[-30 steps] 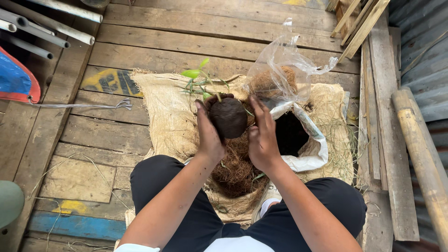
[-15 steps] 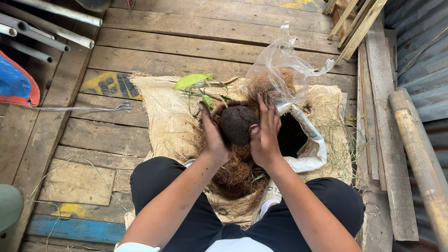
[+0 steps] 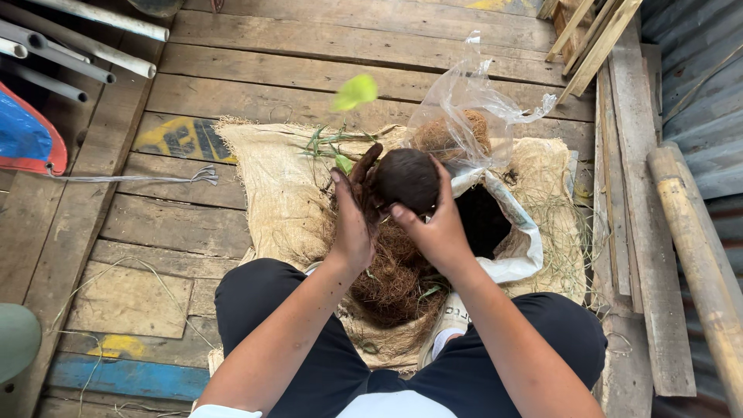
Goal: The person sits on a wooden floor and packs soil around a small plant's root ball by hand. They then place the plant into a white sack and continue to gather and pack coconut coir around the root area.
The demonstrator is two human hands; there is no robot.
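Dark brown soil ball (image 3: 408,179), blurred yellow-green leaf (image 3: 355,91), tan burlap (image 3: 267,166), seemingly reddish-brown fibre (image 3: 391,282).

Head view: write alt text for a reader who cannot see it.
Two soil-stained hands, left hand and right hand, cup a dark soil ball with a green seedling above a pile of brown fibre on burlap, on a plank floor.

One coarse tan burlap sack (image 3: 271,178) lay spread on the plank floor. On that sack: one round dark soil ball (image 3: 408,179); one heap of brown coconut fibre (image 3: 391,279); one clear plastic bag (image 3: 464,108) of fibre; one white woven sack (image 3: 522,248) of dark soil; one seedling with a blurred light-green leaf (image 3: 356,91). Left of the sack: four grey pipes (image 3: 85,39). Right of it: one thick bamboo pole (image 3: 696,255). Hands: two.
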